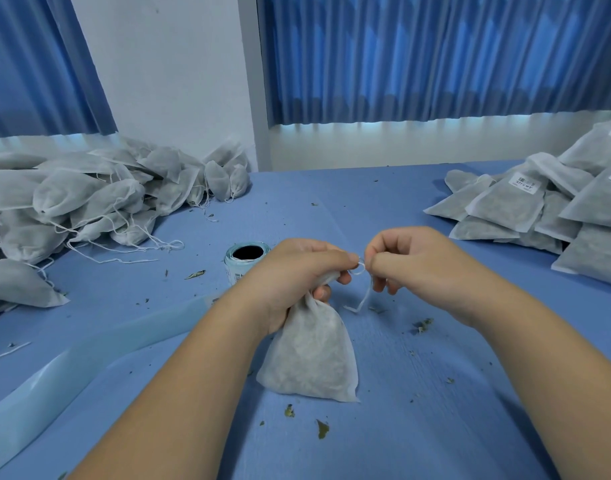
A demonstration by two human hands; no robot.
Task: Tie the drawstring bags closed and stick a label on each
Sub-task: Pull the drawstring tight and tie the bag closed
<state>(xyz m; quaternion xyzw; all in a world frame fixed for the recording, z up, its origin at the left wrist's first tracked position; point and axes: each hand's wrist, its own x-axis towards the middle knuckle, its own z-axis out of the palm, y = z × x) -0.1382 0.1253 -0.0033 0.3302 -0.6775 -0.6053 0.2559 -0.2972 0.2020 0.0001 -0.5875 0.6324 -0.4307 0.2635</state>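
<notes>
A white drawstring bag (311, 355) filled with dried herbs stands on the blue table in front of me. My left hand (297, 271) grips its gathered neck. My right hand (415, 261) pinches the white drawstring (361, 299) just beside the neck, and the loose end of the string hangs down to the table. A roll of labels (243, 261) stands upright just behind my left hand, partly hidden by it.
A heap of untied bags (82, 202) with loose strings fills the left of the table. A stack of labelled bags (539, 209) lies at the right. A strip of label backing paper (89, 355) trails toward the lower left. Dried leaf bits (322, 428) are scattered about.
</notes>
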